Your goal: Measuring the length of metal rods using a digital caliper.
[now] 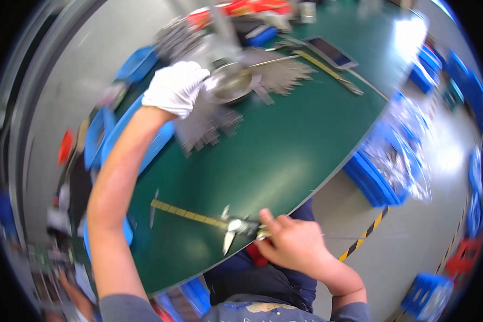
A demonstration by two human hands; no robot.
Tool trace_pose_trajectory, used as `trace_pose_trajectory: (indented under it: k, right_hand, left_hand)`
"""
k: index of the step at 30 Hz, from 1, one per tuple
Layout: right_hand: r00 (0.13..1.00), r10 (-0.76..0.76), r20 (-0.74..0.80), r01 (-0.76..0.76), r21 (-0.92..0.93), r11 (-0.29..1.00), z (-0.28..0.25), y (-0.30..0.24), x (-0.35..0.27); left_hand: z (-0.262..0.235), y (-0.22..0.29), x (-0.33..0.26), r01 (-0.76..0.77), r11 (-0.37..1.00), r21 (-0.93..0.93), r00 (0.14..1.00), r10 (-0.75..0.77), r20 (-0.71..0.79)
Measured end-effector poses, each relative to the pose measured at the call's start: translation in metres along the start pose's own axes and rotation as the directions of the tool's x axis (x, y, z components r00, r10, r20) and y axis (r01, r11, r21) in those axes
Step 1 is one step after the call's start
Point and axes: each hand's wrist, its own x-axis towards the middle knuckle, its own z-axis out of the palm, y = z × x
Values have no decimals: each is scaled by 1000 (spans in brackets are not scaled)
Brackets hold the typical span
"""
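The gloved left hand (176,86) grips metal strips (206,126) far ahead while the bare right hand (292,241) pinches a pointed metal piece (235,229), which could prick unprotected fingers.

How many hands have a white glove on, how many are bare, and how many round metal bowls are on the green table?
Gloved hands: 1, the left hand
Bare hands: 1, the right hand
Round metal bowls: 1, the bowl
Total: 3
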Motion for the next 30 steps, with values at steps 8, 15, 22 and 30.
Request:
trace_pose_trajectory:
  k: [8, 15, 22, 30]
  right_hand:
    - [995, -9, -104, 14, 52, 999, -11, 4, 0]
    - [997, -50, -65, 52, 28, 998, -4, 6, 0]
    - [998, 30, -63, -30, -10, 999, -14, 4, -6]
    - [999, 14, 32, -12, -84, 996, -17, -13, -2]
  left_hand:
    - [-159, -22, -246, 762, 441, 474, 190, -852, 487]
    - [-151, 48, -359, 782, 371, 501, -101, -717, 690]
    - [-117, 45, -338, 810, 273, 519, -79, -826, 558]
    - [-115, 24, -410, 877, 298, 378, 167, -924, 343]
